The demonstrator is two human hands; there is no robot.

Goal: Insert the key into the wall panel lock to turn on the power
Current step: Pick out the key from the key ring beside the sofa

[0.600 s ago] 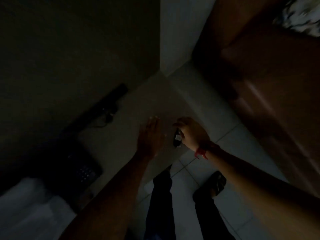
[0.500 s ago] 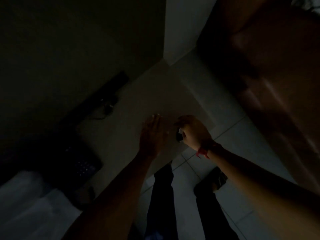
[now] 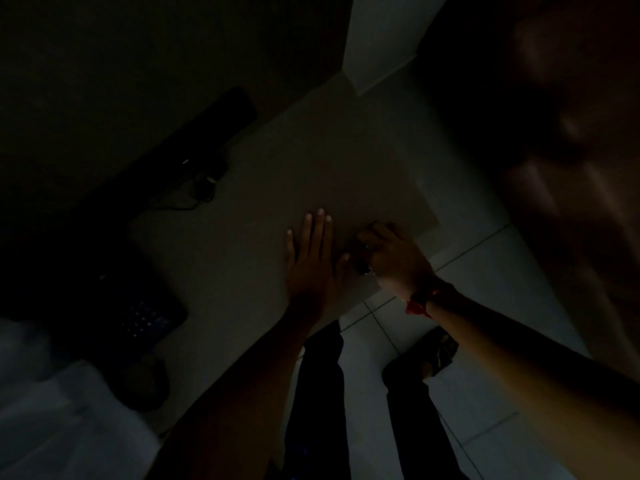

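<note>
Key (image 3: pixel 364 268), a small dark object, was pinched in the curled fingers of the right hand (image 3: pixel 393 258), close against the dim wall (image 3: pixel 277 188). Just beside it, the left hand (image 3: pixel 310 258) lay flat and open, holding nothing.

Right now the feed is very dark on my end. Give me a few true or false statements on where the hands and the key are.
1. The left hand lies flat and open against the wall. True.
2. The right hand is empty. False: it grips a small dark object, likely the key.
3. A red band sits on the right wrist. True.
4. The room lights are on. False: the scene is dim, so the power looks off.
5. The two hands are far apart. False: they sit side by side.
</note>
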